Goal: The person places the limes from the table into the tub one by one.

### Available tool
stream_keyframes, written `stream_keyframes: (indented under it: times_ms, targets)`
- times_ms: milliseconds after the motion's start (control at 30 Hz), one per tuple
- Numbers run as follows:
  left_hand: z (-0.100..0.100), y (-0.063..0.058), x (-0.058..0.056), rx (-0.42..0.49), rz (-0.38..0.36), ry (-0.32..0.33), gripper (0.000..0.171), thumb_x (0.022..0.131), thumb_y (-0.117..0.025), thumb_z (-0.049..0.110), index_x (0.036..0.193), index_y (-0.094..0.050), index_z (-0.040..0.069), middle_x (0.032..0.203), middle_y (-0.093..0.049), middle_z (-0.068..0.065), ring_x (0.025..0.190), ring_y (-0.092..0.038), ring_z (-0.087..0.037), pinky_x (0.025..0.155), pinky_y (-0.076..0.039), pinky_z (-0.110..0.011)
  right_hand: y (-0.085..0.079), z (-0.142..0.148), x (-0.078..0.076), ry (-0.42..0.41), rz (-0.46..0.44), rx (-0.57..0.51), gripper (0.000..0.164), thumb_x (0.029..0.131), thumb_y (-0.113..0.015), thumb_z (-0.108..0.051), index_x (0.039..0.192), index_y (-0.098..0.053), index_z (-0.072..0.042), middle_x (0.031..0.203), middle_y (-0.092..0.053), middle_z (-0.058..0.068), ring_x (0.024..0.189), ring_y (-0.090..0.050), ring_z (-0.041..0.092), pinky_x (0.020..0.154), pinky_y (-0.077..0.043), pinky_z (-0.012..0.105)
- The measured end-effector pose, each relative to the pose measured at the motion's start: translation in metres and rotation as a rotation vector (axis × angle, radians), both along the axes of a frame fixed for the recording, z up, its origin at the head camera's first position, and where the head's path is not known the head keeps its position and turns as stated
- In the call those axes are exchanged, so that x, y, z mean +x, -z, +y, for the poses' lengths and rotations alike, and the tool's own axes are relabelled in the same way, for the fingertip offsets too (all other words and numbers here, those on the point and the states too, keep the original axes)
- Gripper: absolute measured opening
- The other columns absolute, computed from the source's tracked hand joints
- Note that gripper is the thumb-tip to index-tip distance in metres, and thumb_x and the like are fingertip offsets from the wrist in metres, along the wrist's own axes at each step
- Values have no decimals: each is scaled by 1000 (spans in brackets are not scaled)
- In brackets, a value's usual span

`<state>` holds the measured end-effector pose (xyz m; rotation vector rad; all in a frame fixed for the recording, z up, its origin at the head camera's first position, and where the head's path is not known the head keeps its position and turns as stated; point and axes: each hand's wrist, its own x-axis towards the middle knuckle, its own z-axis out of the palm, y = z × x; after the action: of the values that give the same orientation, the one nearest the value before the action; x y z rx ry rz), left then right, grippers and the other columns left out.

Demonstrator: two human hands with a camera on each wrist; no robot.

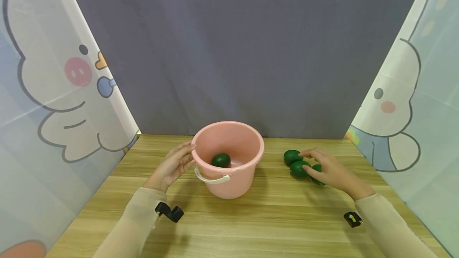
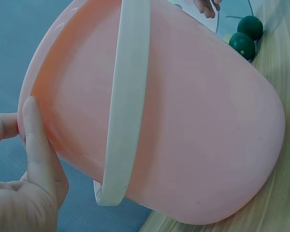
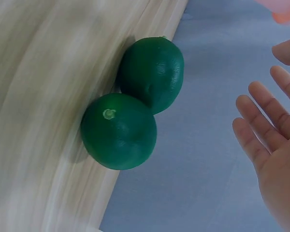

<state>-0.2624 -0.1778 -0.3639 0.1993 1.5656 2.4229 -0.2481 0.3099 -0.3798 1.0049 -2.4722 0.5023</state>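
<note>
A pink bucket (image 1: 229, 182) stands upright, its white handle (image 1: 211, 179) hanging down the near side. One dark green, avocado-shaped fruit (image 1: 220, 160) lies inside it. My left hand (image 1: 173, 167) grips the bucket's left rim, thumb at the edge and fingers against the outer wall. To the right, several more such fruits lie close together: a far one (image 1: 292, 157), a front one (image 1: 300, 169), and one (image 1: 317, 174) partly behind my right hand (image 1: 333, 172). That hand hovers over them with spread fingers; in the right wrist view its palm shows nothing held, apart from two fruits (image 3: 119, 131).
A wooden table (image 1: 229, 230) carries everything. Behind it hangs a dark grey cloth (image 1: 229, 51). Cartoon-printed sheets (image 1: 71, 138) flank both sides. Small black devices (image 1: 170, 212) sit on both wrists.
</note>
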Motion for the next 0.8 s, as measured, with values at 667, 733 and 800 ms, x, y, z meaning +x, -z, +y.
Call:
stream_keyframes:
  times_ms: [667,733,800]
  targets:
    - [0,0,-1,-17,-18,-12,51,105,-55,13,149,-33,-1,114,-58,-8,81,-66,-7,77,-59,-16,15,13,1,37,-18,-3,42,82,-81,-2,121,-65,-3,120,-66,10,106,-64,30,77,-60,47]
    - [0,0,-1,-19,-17,-11,52,105,-55,13,149,-33,-1,114,-59,-8,81,-66,-7,77,-59,-16,17,15,0,37,-12,-3,43,82,-82,-2,121,-65,-4,119,-66,10,106,-63,30,77,-60,48]
    - [0,0,-1,-21,-15,-9,52,105,-55,13,149,-33,-1,115,-58,-8,82,-66,-7,77,-59,-16,18,16,0,39,-14,-6,42,82,-81,-2,121,-65,-4,119,-66,9,107,-63,30,78,-60,49]
